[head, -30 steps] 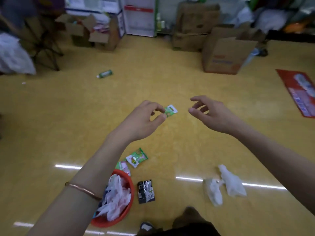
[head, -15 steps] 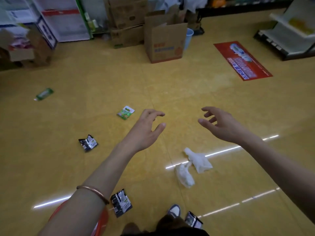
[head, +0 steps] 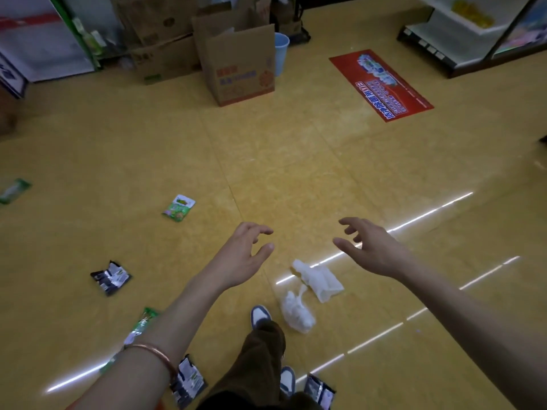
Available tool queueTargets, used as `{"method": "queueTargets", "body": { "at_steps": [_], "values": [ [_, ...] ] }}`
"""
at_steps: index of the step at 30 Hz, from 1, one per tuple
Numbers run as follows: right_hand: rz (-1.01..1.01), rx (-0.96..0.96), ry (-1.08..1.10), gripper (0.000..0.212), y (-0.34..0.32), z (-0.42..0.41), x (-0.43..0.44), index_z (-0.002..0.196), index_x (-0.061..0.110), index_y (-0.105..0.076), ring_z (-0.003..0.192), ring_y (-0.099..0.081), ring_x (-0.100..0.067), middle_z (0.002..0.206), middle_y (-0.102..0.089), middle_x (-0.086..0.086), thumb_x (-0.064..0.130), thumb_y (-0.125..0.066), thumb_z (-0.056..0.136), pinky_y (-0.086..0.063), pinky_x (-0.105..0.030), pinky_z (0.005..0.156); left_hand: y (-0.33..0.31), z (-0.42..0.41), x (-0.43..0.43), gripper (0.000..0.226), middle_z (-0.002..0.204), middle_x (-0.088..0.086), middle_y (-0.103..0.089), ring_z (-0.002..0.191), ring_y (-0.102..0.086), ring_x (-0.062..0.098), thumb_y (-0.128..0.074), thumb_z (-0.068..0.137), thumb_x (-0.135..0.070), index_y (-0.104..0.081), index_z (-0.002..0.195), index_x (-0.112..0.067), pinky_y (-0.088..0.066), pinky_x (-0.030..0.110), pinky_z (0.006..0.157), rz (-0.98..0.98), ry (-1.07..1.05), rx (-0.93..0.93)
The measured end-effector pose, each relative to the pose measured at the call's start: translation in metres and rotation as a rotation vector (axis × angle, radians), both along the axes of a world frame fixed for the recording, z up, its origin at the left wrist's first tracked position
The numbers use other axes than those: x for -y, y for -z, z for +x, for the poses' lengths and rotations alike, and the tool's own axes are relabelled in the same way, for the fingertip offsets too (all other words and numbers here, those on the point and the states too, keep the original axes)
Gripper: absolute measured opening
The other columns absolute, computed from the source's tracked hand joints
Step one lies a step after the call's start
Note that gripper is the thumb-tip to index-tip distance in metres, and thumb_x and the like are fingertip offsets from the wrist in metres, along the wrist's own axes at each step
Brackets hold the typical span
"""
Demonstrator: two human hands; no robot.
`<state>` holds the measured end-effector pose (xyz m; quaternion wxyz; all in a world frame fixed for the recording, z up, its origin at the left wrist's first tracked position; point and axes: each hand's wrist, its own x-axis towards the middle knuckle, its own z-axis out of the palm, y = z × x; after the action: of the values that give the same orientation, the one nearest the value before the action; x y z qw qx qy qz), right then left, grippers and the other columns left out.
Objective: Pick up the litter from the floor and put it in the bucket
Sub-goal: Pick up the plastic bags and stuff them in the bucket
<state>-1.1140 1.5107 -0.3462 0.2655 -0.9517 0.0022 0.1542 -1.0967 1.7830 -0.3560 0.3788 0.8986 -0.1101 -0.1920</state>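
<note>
- Head view: a glossy yellow floor (head: 296, 161) with litter spread all round the white tissues (head: 318, 279). The likeliest mishap is a step taken without looking, which could land on a wrapper and make the foot slide.
- Bucket: not plainly in view, so anything picked up must be carried to it. Light pieces could drop on the way.
- Tissues: two crumpled pieces just beside each other, with the front shoe (head: 260, 313) close on their left. They look soft and loose, so grabbing both at once may leave one behind, and the shoe could tread on the nearer one.
- Left hand (head: 239, 255) and right hand (head: 373, 250) hover above the tissues, one to each side, both empty with fingers spread and loosely curved.
- Black wrapper (head: 110, 278) lies well left of the tissues, and the green packet (head: 178, 208) lies left of and beyond them. More wrappers on the person's side of the tissues are half hidden by arm and leg, so they are easily missed.
- Flat packets lie flush to the floor, so fingertips may skid off them.
</note>
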Motion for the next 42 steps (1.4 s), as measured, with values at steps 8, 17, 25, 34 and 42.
{"method": "queueTargets", "body": {
  "at_steps": [8,17,25,34,42],
  "values": [
    [-0.05,-0.023,-0.044,0.056,0.004,0.092,0.025,0.137,0.022,-0.042,0.098,-0.057,-0.013,0.122,-0.056,0.0,0.051,-0.05,0.09,-0.049,-0.033,0.086,0.013,0.095,0.031,0.03,0.125,-0.01,-0.039,0.112,-0.046,0.009,-0.048,0.095,-0.036,-0.051,0.124,-0.026,-0.044,0.028,0.093,-0.045,-0.044,-0.035],
    [-0.077,-0.032,-0.238,0.055,-0.004,0.186,0.031,0.139,0.023,-0.038,0.107,-0.056,-0.017,0.127,-0.054,0.0,0.05,-0.048,0.092,-0.049,-0.037,0.088,0.005,0.159,0.036,0.025,0.122,-0.009,-0.041,0.108,-0.048,0.008,-0.051,0.094,-0.033,-0.055,0.117,-0.025,-0.044,0.027,0.091,-0.056,-0.206,0.016],
    [-0.036,-0.041,-0.583,0.055,0.032,0.271,0.053,0.139,0.022,-0.039,0.107,-0.057,-0.019,0.126,-0.055,-0.001,0.049,-0.047,0.092,-0.049,-0.037,0.087,0.036,0.144,0.078,0.037,0.122,-0.005,-0.044,0.107,-0.052,0.011,-0.048,0.094,-0.04,-0.05,0.126,-0.023,-0.047,0.03,0.091,-0.009,-0.605,-0.025],
    [0.114,-0.106,-0.906,0.054,0.062,0.299,0.046,0.138,0.02,-0.041,0.106,-0.057,-0.019,0.123,-0.056,-0.002,0.045,-0.051,0.092,-0.048,-0.035,0.087,0.04,0.096,0.162,0.036,0.119,-0.003,-0.046,0.107,-0.052,0.013,-0.052,0.093,-0.036,-0.054,0.124,-0.018,-0.045,0.03,0.092,0.061,-0.983,-0.001],
    [0.106,-0.145,-1.064,0.051,0.085,0.267,0.014,0.137,0.019,-0.043,0.093,-0.054,-0.011,0.121,-0.057,-0.002,0.044,-0.05,0.092,-0.041,-0.027,0.079,0.064,0.034,0.157,0.032,0.117,0.001,-0.052,0.106,-0.05,0.009,-0.054,0.094,-0.03,-0.057,0.12,-0.013,-0.029,0.01,0.083,0.145,-1.145,0.032]
  ]
}}
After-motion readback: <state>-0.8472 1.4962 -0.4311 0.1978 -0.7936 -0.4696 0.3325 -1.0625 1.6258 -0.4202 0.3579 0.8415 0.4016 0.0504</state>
